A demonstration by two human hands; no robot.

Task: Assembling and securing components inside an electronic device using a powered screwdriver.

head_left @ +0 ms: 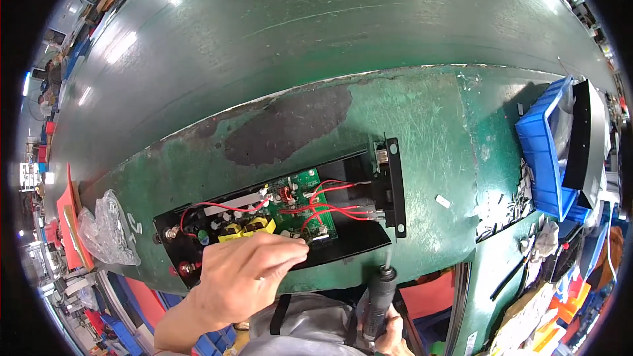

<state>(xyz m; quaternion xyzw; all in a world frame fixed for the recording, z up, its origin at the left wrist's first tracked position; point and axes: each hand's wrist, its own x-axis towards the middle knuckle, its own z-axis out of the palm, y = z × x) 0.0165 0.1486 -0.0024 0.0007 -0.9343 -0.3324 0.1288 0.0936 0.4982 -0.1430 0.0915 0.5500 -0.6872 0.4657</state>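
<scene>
A black metal housing [343, 246] lies at a slant on the green bench in front of me, its inside exposed. In it sit a green circuit board [303, 182], yellow transformers [259, 225] and red wires [343, 211] running to the end plate [394, 188] on the right. My left hand [244, 277] is over the near wall of the housing, thumb and fingers pinched together; whatever may be between them is hidden. Low in the view, my right hand [391, 337] grips a black powered screwdriver [380, 293], its bit pointing up beside the housing's right end.
Blue plastic bins [541, 151] stand at the right, a black metal cover [585, 145] leaning on them. Small metal pieces [504, 214] lie heaped nearby. At the left are a clear plastic bag [109, 227] and a red panel [68, 221]. A dark belt-like surface [330, 26] runs behind.
</scene>
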